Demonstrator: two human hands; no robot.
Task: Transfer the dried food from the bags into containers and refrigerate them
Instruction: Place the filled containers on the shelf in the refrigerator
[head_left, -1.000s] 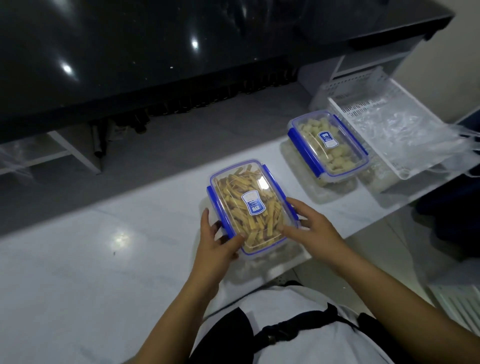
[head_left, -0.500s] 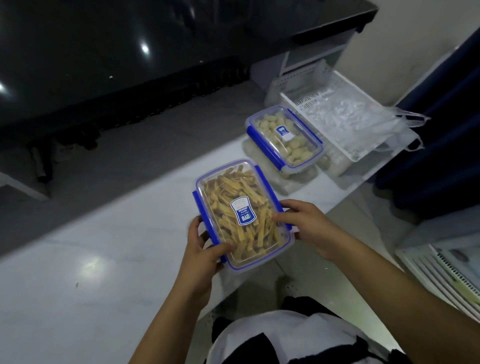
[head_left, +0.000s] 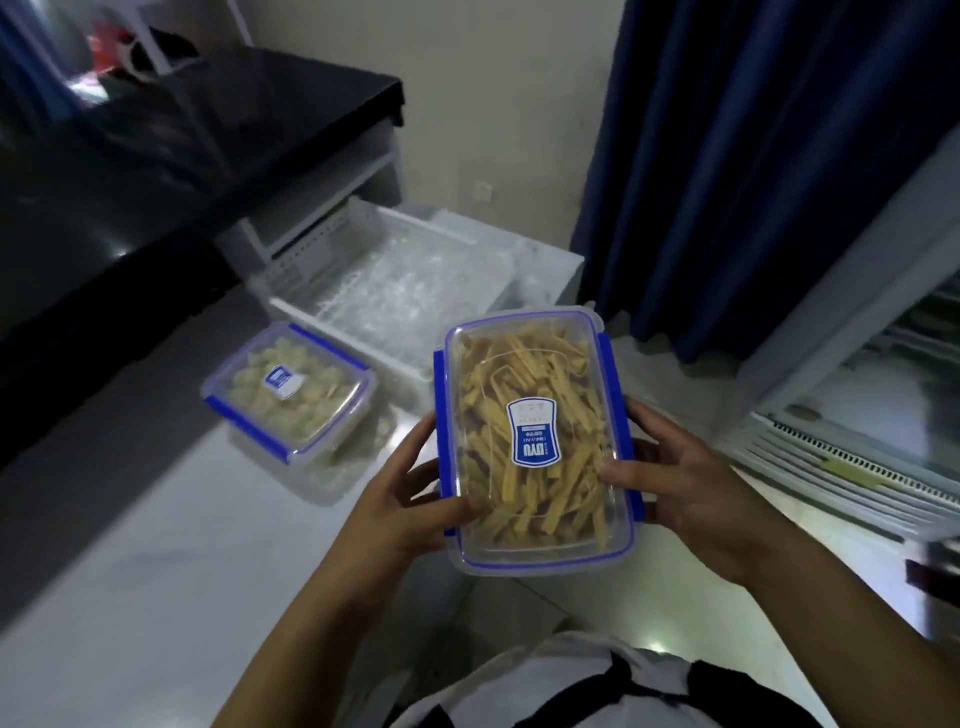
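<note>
Two containers (head_left: 535, 441), one held, two hands (head_left: 691, 483)

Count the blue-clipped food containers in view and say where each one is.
2. The container of yellow strips is held between the left hand and right hand. The container of pale pieces sits on the white counter, left of it. Others may be out of frame.

A white counter (head_left: 156, 545) fills the lower left, glossy and pale. Behind it runs a black glossy surface (head_left: 171, 171) on a white frame. A white plastic basket (head_left: 332, 260) sits at the counter's far end, with crumpled clear plastic inside. Dark blue curtains (head_left: 753, 156) hang at the right against a cream wall (head_left: 493, 104), which bears a small wall socket (head_left: 485, 191).
</note>
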